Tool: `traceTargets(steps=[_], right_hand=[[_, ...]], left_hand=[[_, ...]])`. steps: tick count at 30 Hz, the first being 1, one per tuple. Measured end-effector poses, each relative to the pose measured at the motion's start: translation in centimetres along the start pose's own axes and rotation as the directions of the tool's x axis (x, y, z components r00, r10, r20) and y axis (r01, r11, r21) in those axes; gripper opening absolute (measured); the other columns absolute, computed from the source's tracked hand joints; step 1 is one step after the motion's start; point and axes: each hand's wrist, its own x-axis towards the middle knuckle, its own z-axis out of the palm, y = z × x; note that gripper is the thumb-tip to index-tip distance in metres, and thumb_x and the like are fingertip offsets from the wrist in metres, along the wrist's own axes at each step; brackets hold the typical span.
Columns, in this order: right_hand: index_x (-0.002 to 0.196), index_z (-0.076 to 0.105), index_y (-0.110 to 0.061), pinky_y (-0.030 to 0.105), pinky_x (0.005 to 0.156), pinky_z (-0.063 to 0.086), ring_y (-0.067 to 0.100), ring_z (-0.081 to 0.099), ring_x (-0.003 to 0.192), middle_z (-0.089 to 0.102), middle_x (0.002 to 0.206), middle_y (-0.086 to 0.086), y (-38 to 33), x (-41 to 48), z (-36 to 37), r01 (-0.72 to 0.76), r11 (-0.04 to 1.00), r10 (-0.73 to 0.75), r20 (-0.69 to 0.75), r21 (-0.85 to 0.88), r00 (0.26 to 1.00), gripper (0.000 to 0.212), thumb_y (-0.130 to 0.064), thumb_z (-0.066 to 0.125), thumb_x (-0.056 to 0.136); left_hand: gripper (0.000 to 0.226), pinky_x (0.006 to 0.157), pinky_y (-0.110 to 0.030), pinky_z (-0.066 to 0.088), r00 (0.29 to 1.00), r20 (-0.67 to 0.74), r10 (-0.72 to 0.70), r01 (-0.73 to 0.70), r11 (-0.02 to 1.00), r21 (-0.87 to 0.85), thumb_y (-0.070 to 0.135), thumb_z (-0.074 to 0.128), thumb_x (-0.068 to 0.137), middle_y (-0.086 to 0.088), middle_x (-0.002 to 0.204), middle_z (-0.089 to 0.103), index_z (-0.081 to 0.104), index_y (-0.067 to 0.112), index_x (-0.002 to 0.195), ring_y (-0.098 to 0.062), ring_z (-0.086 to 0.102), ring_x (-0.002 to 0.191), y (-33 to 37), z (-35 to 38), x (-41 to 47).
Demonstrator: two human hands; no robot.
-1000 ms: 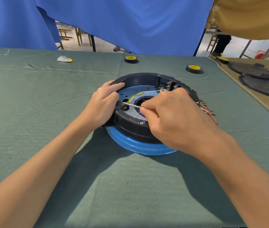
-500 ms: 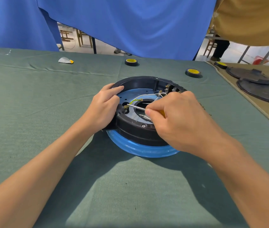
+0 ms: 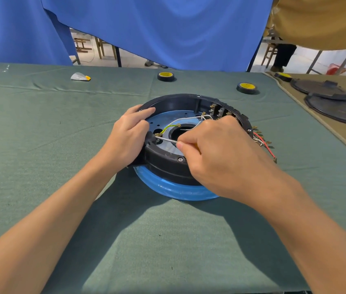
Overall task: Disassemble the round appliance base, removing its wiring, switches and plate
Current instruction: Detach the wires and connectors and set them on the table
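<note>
Our left hand [image 3: 128, 138] grips the base [image 3: 168, 167] at its rim, which seems rigid. Our right hand [image 3: 221, 158] pinches a screwdriver [image 3: 166, 140] inside it. The wiring [image 3: 186, 119] looks flimsy.

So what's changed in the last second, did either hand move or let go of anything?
Hardly anything. The right hand still pinches the screwdriver, its tip at the same spot inside the near-left rim of the round base; a sliver of its orange handle now shows. The left hand still grips the rim there. The wires lie as before.
</note>
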Motion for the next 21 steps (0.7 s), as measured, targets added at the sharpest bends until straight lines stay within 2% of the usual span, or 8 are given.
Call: traceTargets(steps=[8,15,21], right_hand=[[0.055,0.023,-0.02,0.034,0.059,0.025,0.025,0.028,0.056,0.029,0.056,0.005,0.01,-0.01,0.32,0.008,1.0,-0.009,-0.025,-0.021,1.0,0.045,-0.023,0.046,0.094],[0.053,0.025,-0.019,0.034,0.055,0.023,0.02,0.027,0.052,0.029,0.053,0.003,0.13,-0.05,0.26,0.008,1.0,-0.009,-0.038,-0.005,0.999,0.046,-0.02,0.047,0.094],[0.057,0.021,-0.02,0.031,0.06,0.022,0.019,0.024,0.053,0.028,0.057,0.004,-0.01,-0.08,0.29,-0.012,0.999,0.011,-0.032,-0.035,0.999,0.044,-0.023,0.047,0.093]], left_hand=[[0.065,0.112,-0.04,0.029,1.0,-0.004,-0.004,0.005,1.0,0.017,0.021,0.032,0.075,-0.002,0.144,0.043,0.055,0.007,0.134,-0.016,0.036,0.135,0.18,-0.02,-0.1],[0.063,0.113,-0.042,0.028,1.0,-0.005,-0.008,0.008,1.0,0.024,0.02,0.032,0.076,-0.003,0.145,0.042,0.054,0.008,0.134,-0.016,0.035,0.136,0.43,-0.08,-0.27],[0.064,0.114,-0.039,0.026,1.0,-0.011,-0.014,0.014,0.999,0.03,0.021,0.033,0.074,-0.001,0.145,0.042,0.055,0.008,0.134,-0.014,0.035,0.136,0.74,-0.04,-0.34]])
